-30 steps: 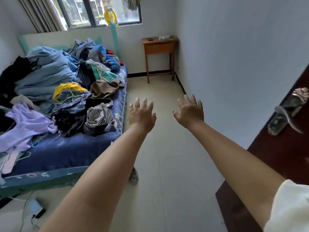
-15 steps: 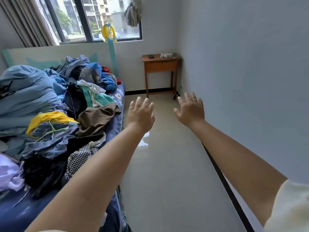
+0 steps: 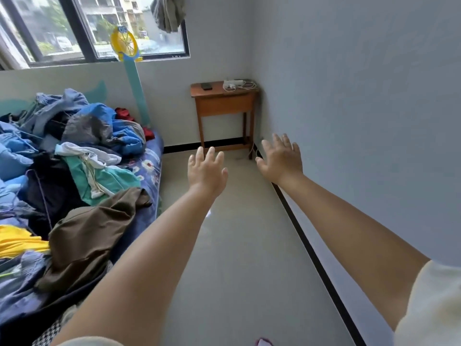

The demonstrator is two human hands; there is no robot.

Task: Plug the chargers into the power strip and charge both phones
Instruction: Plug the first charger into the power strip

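Note:
A small wooden table stands in the far corner of the room. On its top lie a white power strip with white cables bundled beside it, and a dark phone to the left. My left hand and my right hand are stretched out in front of me, fingers spread, holding nothing. Both are well short of the table. A second phone is not visible from here.
A bed piled with clothes fills the left side. The grey wall with a black skirting board runs along the right. A strip of bare floor leads between them to the table. A yellow toy wheel on a pole stands by the window.
The view has advanced into the room: the door on the right is gone from sight, the bed has slid past on the left, and the table looks nearer. Both hands stay outstretched and open.

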